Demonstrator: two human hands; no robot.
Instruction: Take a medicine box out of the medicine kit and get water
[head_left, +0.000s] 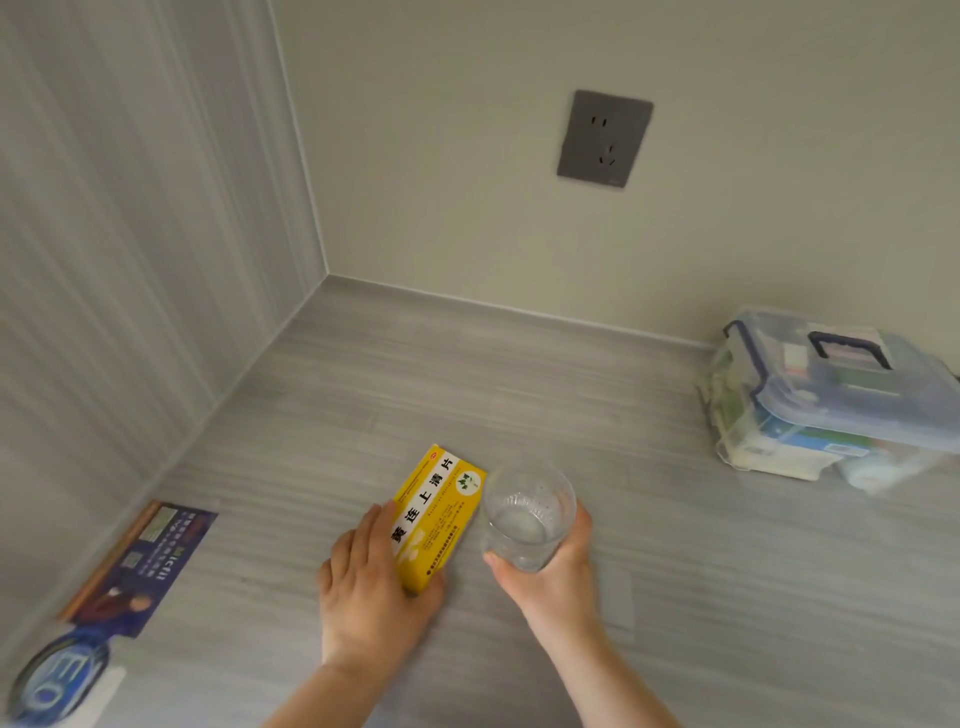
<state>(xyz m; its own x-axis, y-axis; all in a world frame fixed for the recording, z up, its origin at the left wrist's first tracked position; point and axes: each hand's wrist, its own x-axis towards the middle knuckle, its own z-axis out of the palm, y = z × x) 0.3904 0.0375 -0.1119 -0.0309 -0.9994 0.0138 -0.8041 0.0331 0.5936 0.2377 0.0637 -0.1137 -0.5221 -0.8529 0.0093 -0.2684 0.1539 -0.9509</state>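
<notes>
A yellow medicine box (439, 512) with black characters lies flat on the grey counter (519, 379). My left hand (371, 587) grips its near end, fingers on the left side and thumb at the near corner. Just right of the box, my right hand (553, 569) is wrapped around a clear plastic cup (527, 514) holding a little water at the bottom. The cup stands upright, almost touching the box. The medicine kit (836, 395), a clear bin with a blue-trimmed lid and dark handle, sits shut at the far right.
A dark blue leaflet (140, 566) and a blue round object (57, 675) lie by the left wall. A grey wall socket (604, 137) is on the back wall. The counter meets walls at the left and back.
</notes>
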